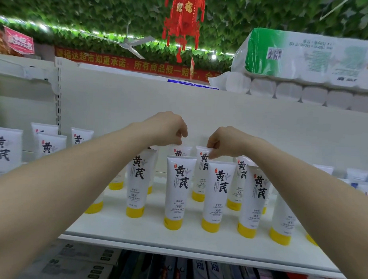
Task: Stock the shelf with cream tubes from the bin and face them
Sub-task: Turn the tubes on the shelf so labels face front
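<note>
Left hand: my left hand (169,128) reached to the back row and pinched the top edge of a rear cream tube (181,151), fingers curled down onto its crimp.
Right hand: my right hand (224,141) pinched the top corner of a second rear tube (201,173), thumb and fingertips closed on its flat end.
Tubes relative to hands: both pinched tubes stood upright on their yellow caps, directly under my fingertips and behind the front row.
Front row: I counted four full tubes nearest the shelf edge (175,246) between my forearms, labels facing me; the middle one (179,191) stood in front of the left-hand tube.
Total count: roughly ten white tubes showed on this bay; some were hidden by my arms, so I could not fix the number.
Neighbouring bay: about four more tubes (5,152) stood left of the upright.
Arms: both forearms were stretched forward, wrists bent downward, hands close but apart.
Above: wrapped tissue rolls (307,58) lay on top.
</note>
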{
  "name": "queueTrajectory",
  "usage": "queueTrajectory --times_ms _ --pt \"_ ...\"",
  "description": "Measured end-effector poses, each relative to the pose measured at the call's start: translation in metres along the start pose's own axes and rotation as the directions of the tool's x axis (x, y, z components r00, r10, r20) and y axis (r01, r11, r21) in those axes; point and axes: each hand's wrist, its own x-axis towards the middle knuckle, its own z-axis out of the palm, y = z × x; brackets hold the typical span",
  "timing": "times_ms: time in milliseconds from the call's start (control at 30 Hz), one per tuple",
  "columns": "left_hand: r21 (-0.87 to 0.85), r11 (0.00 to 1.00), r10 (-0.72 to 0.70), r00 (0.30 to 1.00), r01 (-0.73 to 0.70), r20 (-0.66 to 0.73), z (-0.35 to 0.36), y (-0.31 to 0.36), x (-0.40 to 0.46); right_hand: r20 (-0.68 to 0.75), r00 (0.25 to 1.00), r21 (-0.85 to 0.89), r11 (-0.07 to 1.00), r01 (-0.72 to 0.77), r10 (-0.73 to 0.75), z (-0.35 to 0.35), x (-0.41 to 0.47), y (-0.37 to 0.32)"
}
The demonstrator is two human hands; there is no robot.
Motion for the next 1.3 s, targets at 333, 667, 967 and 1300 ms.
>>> queueTrajectory --times_ms 333,667,967,1300 --pt "-0.142 0.988 0.054 0.994 -0.067 -0.098 -0.035 0.026 -0.074 -0.004 0.996 0.182 0.979 0.091 -0.092 -0.051 -0.082 -0.028" --pt "-0.016 0.996 0.083 0.996 -0.083 -0.026 -0.002 0.039 -0.087 0.027 0.999 -0.016 0.999 0.029 -0.028 -0.013 -0.096 -0.024" --pt "-0.043 0.997 0.069 0.998 -0.069 -0.002 0.000 0.035 -0.080 -0.072 0.997 0.022 0.999 0.031 -0.030 0.002 -0.086 -0.027" --pt "-0.056 0.995 0.085 0.996 -0.086 -0.013 0.003 0.030 -0.078 -0.065 0.998 0.048 0.999 0.016 -0.013 0.004 -0.079 -0.029"
